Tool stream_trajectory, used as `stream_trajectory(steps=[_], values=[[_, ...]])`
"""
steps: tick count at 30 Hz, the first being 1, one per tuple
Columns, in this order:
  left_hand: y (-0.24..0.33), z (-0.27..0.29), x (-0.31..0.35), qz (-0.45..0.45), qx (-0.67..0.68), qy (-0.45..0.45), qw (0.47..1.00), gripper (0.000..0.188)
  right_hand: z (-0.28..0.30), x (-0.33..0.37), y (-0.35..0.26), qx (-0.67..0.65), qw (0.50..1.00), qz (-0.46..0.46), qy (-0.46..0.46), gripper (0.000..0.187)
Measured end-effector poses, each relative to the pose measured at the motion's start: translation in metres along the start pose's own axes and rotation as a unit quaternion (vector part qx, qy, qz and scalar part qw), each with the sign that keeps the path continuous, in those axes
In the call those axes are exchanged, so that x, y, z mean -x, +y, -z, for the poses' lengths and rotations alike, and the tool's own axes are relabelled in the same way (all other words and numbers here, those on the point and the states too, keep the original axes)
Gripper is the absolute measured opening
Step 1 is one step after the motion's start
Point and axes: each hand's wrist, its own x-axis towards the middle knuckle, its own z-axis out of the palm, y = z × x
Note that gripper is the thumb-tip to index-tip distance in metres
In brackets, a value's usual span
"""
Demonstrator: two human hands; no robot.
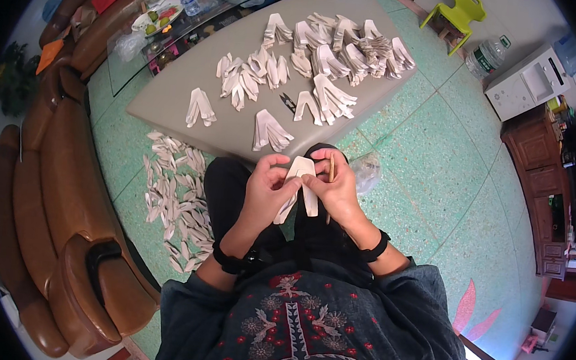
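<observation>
A white U-shaped piece [301, 165], like a leather shoe-upper part, is held upright between my two hands above my knees. My left hand [268, 190] is closed on its left side, thumb at the front. My right hand [339, 187] pinches the right side, and a thin wooden stick [332, 170] stands upright in its fingers. Just beyond, a fanned stack of similar white pieces [271, 132] lies at the near edge of the grey table [181, 70]. Small black snips [287, 103] lie farther back, beside another white stack [332, 101].
More white stacks [248, 79] cover the table's far half. Many narrow white pieces [175, 198] lie heaped on the green floor to my left, near a brown leather sofa [62, 209]. A clear plastic bag [367, 173] sits by my right knee. A green chair [458, 17] stands far right.
</observation>
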Motion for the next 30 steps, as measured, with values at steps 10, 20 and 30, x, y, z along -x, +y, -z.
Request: stream_trajectory(steps=[10,20,30], values=[[0.010,0.023,-0.009,0.092,-0.106,-0.143,0.980,0.017,0.005,-0.009,0.010,-0.007,0.994,-0.037,-0.099,0.013],[0.005,0.014,-0.004,0.037,-0.025,-0.045,0.998,0.014,0.013,-0.008,-0.006,-0.129,0.948,-0.206,-0.206,0.012],[0.003,0.012,-0.001,-0.004,-0.099,-0.031,0.995,0.013,0.017,-0.011,-0.002,-0.141,0.928,-0.239,-0.247,0.012]])
